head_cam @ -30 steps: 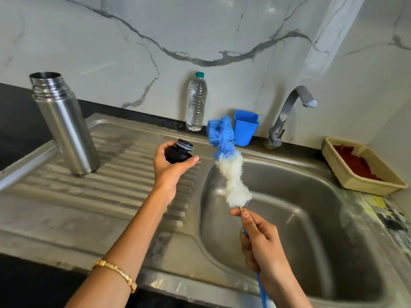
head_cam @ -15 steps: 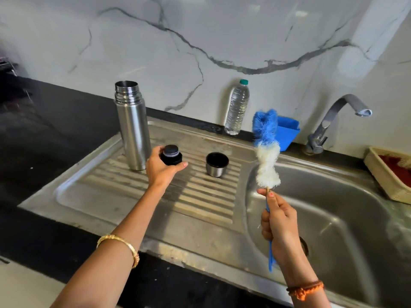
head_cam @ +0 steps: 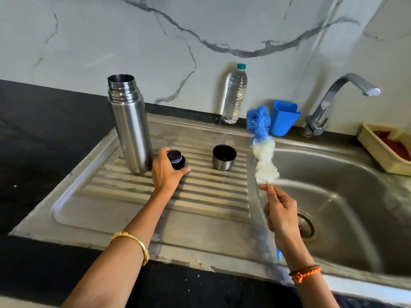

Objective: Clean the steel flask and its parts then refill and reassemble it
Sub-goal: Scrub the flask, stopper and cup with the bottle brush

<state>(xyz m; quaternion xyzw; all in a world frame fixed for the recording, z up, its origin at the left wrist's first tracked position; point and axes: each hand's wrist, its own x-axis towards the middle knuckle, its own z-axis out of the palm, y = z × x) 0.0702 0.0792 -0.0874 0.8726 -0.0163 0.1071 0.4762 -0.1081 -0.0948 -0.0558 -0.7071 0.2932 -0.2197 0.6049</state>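
left hand (head_cam: 167, 172) grips the black stopper (head_cam: 176, 160), seemingly touching the draining board (head_cam: 200, 196); right hand (head_cam: 281, 216) holds the brush (head_cam: 262, 143) upright.

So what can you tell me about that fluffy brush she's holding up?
The brush is a long bottle brush with a fluffy head, blue bristles at the tip and white ones below. A thin blue handle pokes out beneath the right hand, which grips it just under the bristles. It stands nearly upright, leaning slightly left, above the near-left edge of the sink basin. Nothing else touches it.
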